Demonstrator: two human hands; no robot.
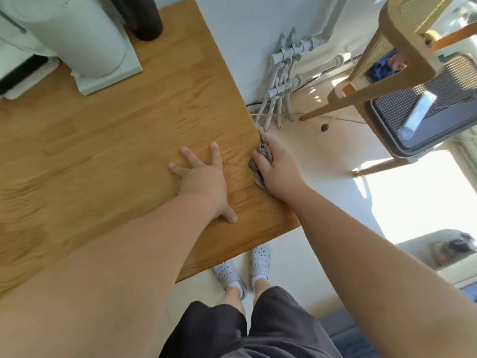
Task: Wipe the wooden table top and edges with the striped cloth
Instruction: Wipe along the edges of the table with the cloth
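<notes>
The wooden table top (124, 130) fills the left and middle of the head view, its right edge running down from the top centre to a corner at lower middle. My left hand (204, 179) lies flat on the wood near that edge, fingers spread, holding nothing. My right hand (277, 169) is wrapped over the right edge and grips the striped cloth (263, 153), bunched grey and brown against the edge. Most of the cloth is hidden under my palm.
A white appliance (85, 40) and a dark cylinder (144, 16) stand at the table's far left end. Right of the table are white pipes (284, 73) on the wall, a wooden chair (397, 55), a dark grey device (438, 107) and my feet in pale clogs (242, 267).
</notes>
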